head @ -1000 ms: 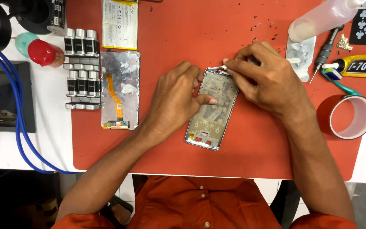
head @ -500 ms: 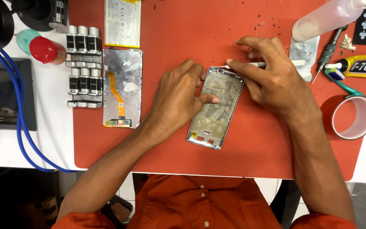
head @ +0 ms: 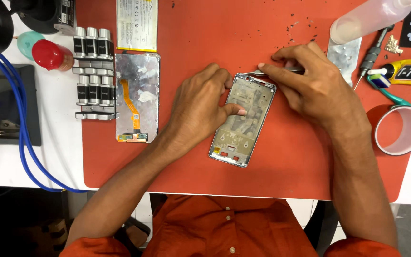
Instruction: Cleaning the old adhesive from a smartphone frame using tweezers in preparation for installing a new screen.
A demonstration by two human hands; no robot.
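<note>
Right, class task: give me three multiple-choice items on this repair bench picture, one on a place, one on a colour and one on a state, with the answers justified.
1. Where does the phone battery lie?
A. at the mat's far edge, beyond the detached screen panel
B. under the tape roll
C. on the phone frame

2. What colour is the work mat?
A. blue
B. orange-red
C. grey

3. What is the right hand doing?
A. resting flat and empty
B. lifting the glue tube
C. pinching metal tweezers at the top edge of the phone frame

Answers:
1 A: it sits just above the panel in the picture.
2 B: the mat shows orange-red all round the frame.
3 C: the tweezer tips meet the frame's top corner, while the left hand presses on the frame.
</note>
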